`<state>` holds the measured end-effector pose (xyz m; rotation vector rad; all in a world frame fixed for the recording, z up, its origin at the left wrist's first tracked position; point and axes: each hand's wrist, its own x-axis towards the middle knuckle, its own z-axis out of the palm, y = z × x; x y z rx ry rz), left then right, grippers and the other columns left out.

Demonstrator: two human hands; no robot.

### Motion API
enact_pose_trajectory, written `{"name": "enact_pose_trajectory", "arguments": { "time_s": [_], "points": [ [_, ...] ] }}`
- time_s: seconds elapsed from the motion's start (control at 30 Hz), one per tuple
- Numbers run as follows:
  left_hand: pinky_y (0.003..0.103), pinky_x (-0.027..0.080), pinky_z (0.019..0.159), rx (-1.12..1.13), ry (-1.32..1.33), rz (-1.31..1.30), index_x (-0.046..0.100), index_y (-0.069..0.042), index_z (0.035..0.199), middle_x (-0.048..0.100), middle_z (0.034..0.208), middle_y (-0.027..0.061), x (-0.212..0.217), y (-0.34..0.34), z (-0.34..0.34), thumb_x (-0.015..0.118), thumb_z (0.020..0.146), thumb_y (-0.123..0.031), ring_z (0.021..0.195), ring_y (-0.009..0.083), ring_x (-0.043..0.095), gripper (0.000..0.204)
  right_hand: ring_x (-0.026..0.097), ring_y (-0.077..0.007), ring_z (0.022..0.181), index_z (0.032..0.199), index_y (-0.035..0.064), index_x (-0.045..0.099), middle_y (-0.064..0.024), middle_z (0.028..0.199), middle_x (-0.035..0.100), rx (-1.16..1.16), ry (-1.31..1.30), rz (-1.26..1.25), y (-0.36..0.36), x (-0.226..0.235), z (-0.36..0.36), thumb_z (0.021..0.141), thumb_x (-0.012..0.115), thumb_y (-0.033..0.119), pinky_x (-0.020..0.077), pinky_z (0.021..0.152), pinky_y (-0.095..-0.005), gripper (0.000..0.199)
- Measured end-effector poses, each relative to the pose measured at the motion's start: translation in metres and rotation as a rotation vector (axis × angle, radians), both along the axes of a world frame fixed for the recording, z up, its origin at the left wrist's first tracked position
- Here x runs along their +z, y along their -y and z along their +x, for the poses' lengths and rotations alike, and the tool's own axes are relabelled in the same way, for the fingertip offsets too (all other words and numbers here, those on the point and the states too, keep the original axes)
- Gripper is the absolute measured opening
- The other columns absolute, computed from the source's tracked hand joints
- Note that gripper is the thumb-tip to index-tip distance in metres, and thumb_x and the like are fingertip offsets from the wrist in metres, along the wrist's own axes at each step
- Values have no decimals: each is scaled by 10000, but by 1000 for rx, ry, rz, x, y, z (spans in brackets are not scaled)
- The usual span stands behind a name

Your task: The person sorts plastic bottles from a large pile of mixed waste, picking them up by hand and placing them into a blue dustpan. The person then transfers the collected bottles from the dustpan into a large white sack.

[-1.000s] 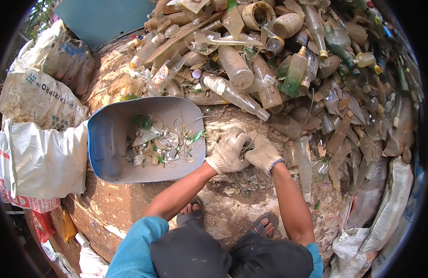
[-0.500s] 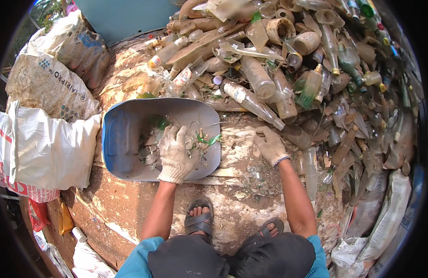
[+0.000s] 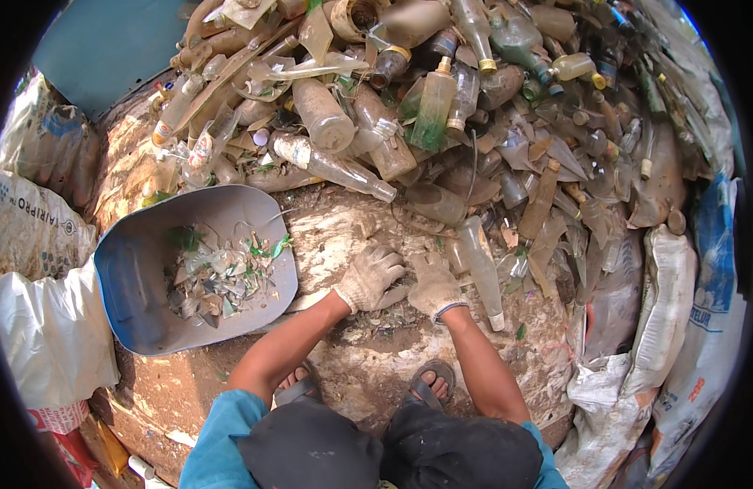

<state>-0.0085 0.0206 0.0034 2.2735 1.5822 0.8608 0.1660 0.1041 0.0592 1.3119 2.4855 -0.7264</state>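
While half a second earlier the left hand [image 3: 371,275] had hung over the grey tub [image 3: 140,293] at the left of the frame, it had now swung back toward the centre and lay beside the right hand [image 3: 432,285], the two gloved hands nearly touching on the pale, dirty ground [image 3: 344,224] just below the heap. The left hand rested palm down with its fingers spread and loosely curled, open and holding nothing that could be made out; the right hand lay flatter, fingers pressed onto the grit, and whether anything small was pinched beneath it could not be told. Small glass fragments and dark debris [image 3: 384,314] lay scattered directly under and below both hands, and a clear bottle [image 3: 480,269] lay just to the right of the right hand, its neck pointing down the frame. The tub sat well left of the hands, its floor strewn with broken glass shards [image 3: 221,273], clear and green. The return of the left hand from the tub to the ground suggested, as a judgement, that a handful had gone into the tub and that both hands were back at the litter of fragments. Above them, filling the upper centre and upper right, rose the pile of bottles [image 3: 441,106], dusty, clear, brown and green. White sacks [image 3: 42,342] crowded the left edge, more sacks [image 3: 678,326] the right, and sandalled feet [image 3: 429,387] showed at the lower centre.
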Motion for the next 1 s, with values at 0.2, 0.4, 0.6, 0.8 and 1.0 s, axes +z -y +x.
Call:
{"name": "enact_pose_trajectory", "arguments": {
  "time_s": [0.2, 0.4, 0.6, 0.8, 1.0],
  "points": [
    [460, 519, 648, 188, 193, 212, 629, -69, 783, 613, 785, 124, 3, 14, -2, 763, 837, -216, 712, 338, 635, 206, 552, -434, 1255, 1296, 56, 606, -244, 1314, 579, 106, -116, -159, 2, -3, -3, 860, 662, 201, 452, 1084, -490, 462],
    [489, 556, 687, 474, 270, -172, 656, -45, 989, 706, 889, 201, 12, -16, -16, 675, 944, -314, 810, 407, 700, 274, 606, -379, 1159, 1073, 28, 677, -224, 1132, 664, 147, -188, 4, 13, 5, -8, 824, 650, 183, 475, 1043, -437, 294],
    [540, 540, 806, 442, -20, -451, 570, -49, 1250, 719, 977, 241, 8, -83, -31, 653, 926, -442, 931, 448, 690, 517, 643, -397, 1048, 959, 51, 672, -206, 1017, 680, 71, -283, -159, -1, 9, 4, 803, 662, 133, 515, 937, -465, 177],
    [513, 532, 808, 470, 157, -540, 656, -74, 1025, 722, 944, 199, 16, -71, -29, 720, 824, -362, 921, 417, 685, 358, 638, -433, 1161, 1423, 84, 534, -240, 1232, 682, -132, -218, -31, -37, 15, 10, 796, 684, 105, 515, 1019, -456, 645],
    [481, 530, 822, 516, 260, -589, 658, -56, 800, 690, 957, 208, 37, -28, -50, 707, 777, -280, 925, 399, 669, 231, 641, -479, 1173, 1527, 62, 394, -344, 1255, 645, -160, 119, -42, -68, 0, -33, 800, 738, 180, 510, 1021, -507, 813]
  ]
}}
